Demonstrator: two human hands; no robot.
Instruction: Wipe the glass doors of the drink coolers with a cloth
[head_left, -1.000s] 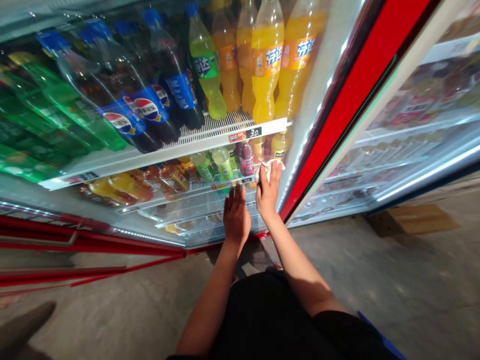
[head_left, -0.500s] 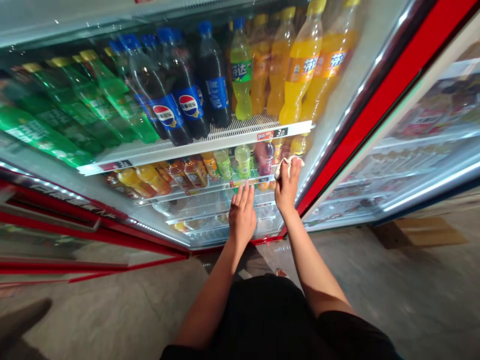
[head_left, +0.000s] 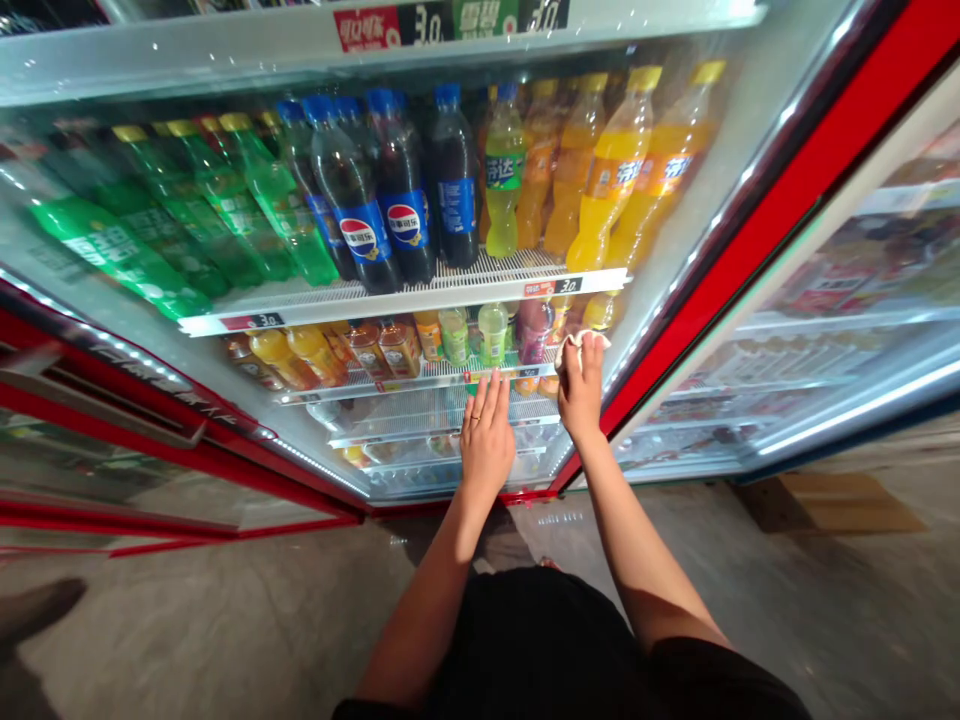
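The person stands facing a glass cooler door (head_left: pixel 679 300) with both forearms reaching forward and up, elbows slightly bent. The right hand (head_left: pixel 581 390) is raised, its fingers (head_left: pixel 592 365) curled and pinching a folded white cloth (head_left: pixel 579 346) against the glass. The cloth sits at the tips of those fingers, bunched just below the shelf's price rail.

The left hand (head_left: pixel 486 440) lies lower and just left of the right, palm toward the glass and apparently flat on it. Its fingers (head_left: pixel 491 395) point upward, straight and close together, holding nothing.

Just right of the cloth, the glass narrows toward the door's red frame (head_left: pixel 750 240), leaving little room before that edge. Open glass stretches up and to the left of the fingers. Behind it, a white wire shelf with a price rail (head_left: pixel 405 300) runs above both hands, carrying Pepsi bottles (head_left: pixel 401 190), a lime-green Fanta bottle (head_left: pixel 504 170), orange Fanta bottles (head_left: pixel 615 170) and green soda bottles (head_left: pixel 180 230). Smaller bottles (head_left: pixel 487 335) stand on the shelf level with the fingertips. Below the hands, the door's lower frame meets a concrete floor (head_left: pixel 225 620), with a flattened piece of cardboard (head_left: pixel 825 505) off to the right.
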